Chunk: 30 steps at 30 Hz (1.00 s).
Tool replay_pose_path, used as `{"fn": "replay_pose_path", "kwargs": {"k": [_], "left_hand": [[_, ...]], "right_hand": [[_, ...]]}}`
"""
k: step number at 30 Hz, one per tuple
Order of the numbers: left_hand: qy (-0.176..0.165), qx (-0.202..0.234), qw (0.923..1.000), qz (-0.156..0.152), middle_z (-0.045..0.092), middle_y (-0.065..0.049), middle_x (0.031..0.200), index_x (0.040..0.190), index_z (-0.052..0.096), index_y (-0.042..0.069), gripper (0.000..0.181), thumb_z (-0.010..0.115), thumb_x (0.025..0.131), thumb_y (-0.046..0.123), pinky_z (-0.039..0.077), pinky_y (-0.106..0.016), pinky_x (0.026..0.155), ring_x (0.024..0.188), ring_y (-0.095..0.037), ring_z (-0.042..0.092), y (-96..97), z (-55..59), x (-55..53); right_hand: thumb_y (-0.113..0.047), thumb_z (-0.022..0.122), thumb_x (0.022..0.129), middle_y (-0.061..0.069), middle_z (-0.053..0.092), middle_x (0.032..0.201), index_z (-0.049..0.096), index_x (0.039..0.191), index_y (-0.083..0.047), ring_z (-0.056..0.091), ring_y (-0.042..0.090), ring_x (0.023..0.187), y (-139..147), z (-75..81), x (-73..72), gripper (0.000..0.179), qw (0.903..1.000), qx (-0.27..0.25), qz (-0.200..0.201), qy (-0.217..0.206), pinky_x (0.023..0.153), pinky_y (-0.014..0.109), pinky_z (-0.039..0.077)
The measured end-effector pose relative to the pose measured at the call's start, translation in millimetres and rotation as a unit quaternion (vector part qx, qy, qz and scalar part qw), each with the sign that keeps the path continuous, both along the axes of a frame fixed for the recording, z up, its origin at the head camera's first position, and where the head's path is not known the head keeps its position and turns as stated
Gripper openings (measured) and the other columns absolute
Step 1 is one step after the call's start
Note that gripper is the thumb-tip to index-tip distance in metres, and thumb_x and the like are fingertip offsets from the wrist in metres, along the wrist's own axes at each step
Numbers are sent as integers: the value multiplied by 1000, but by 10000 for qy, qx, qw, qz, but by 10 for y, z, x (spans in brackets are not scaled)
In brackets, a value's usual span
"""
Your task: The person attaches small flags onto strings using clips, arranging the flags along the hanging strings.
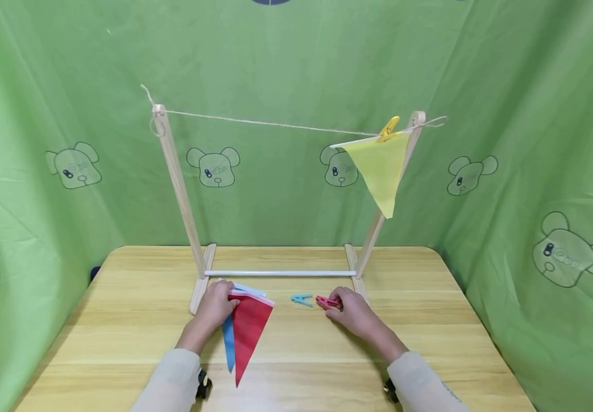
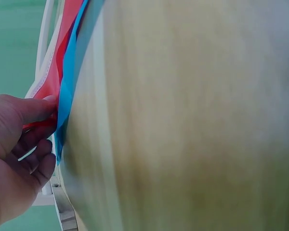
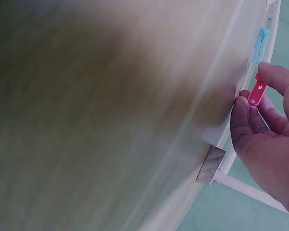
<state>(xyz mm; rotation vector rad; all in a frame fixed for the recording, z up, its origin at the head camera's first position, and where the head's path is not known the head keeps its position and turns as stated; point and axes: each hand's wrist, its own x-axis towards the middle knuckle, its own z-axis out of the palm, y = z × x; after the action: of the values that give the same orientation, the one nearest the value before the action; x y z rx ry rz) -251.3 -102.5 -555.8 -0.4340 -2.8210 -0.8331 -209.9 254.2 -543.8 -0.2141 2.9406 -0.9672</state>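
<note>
My left hand (image 1: 216, 304) pinches the upper left corner of a red triangular pennant (image 1: 251, 321) with a white top band. Behind it, partly hidden, a blue pennant (image 1: 228, 343) lies close against the red one; the left wrist view shows the blue pennant (image 2: 67, 77) right beside the fingertips. Low over the table, my right hand (image 1: 357, 313) holds a red clothespin (image 1: 326, 302) between thumb and fingers. A light blue clothespin (image 1: 303, 299) lies just left of it. A yellow pennant (image 1: 379, 169) hangs from the string under a yellow clothespin (image 1: 389, 130).
A wooden stand has a left post (image 1: 179, 183) and a right post (image 1: 374, 232), joined low down by a white bar (image 1: 281, 273). A thin string (image 1: 255, 121) runs between the post tops. Green patterned cloth (image 1: 271, 206) surrounds the wooden table (image 1: 301, 366).
</note>
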Motion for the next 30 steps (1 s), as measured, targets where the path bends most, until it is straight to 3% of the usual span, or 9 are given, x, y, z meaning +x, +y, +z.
{"fn": "replay_pose_path", "kwargs": {"k": [8, 14, 21, 30], "left_hand": [[-287, 80, 9995, -41, 55, -3, 69, 74, 54, 9, 32, 84, 82, 2, 45, -34, 64, 70, -20, 51, 6, 5, -9], [-266, 106, 9996, -66, 59, -4, 72, 76, 58, 7, 27, 84, 81, 1, 47, -35, 66, 72, -20, 54, 5, 3, -6], [-293, 173, 9994, -61, 52, -3, 69, 71, 52, 9, 34, 84, 82, 1, 43, -33, 64, 69, -19, 49, -2, 1, -2], [-264, 166, 9995, -44, 56, -4, 70, 70, 53, 9, 34, 85, 82, 3, 45, -33, 64, 70, -19, 53, -11, -12, -8]], "right_hand": [[-11, 80, 89, 0, 57, 85, 65, 98, -9, 49, 14, 75, 35, 8, 25, 18, 9999, -140, 9, 60, 63, 24, 43], [-10, 77, 90, 1, 58, 88, 66, 100, -8, 51, 14, 78, 48, 33, 54, 15, 9994, -306, -99, 99, 65, 23, 46], [-10, 76, 92, 2, 59, 88, 67, 106, -8, 52, 13, 75, 75, 74, 53, 17, 9975, -669, -184, 108, 59, 21, 48], [-8, 77, 91, 7, 65, 97, 68, 112, -7, 60, 16, 84, 89, 167, 74, 23, 9913, -1233, -315, 332, 70, 20, 55]]}}
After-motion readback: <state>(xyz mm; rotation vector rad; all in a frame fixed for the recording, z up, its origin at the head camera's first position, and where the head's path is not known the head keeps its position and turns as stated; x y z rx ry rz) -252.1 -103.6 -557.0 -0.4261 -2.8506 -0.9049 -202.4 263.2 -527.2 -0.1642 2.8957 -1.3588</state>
